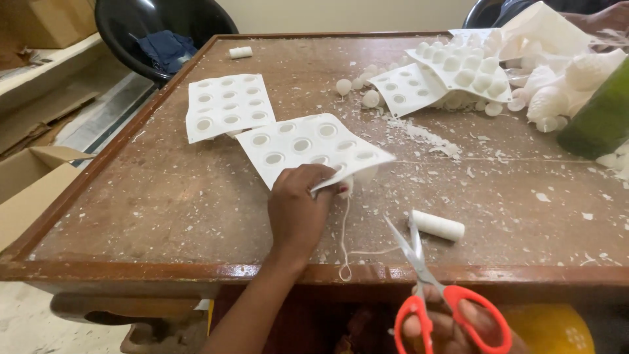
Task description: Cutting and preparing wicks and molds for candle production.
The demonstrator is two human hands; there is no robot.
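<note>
My left hand (pixel 298 208) pinches the near edge of a white silicone mould sheet (pixel 308 147) with round cavities, lifting that edge off the brown table (pixel 164 203). A white string (pixel 344 236) hangs from under the lifted edge and trails to the table's front rim. My right hand (pixel 452 328) sits below the front edge and holds red-handled scissors (pixel 426 282), blades slightly apart and pointing up-left toward the string. A small white cylinder candle (pixel 437 226) lies just right of the blades.
A second mould sheet (pixel 226 105) lies behind the first. More moulds (pixel 458 69), white wax balls (pixel 370 98), shell-shaped white pieces (pixel 547 101) and a green object (pixel 599 121) crowd the back right. Wax flakes litter the table. A black chair (pixel 164 33) and cardboard boxes (pixel 33 190) stand left.
</note>
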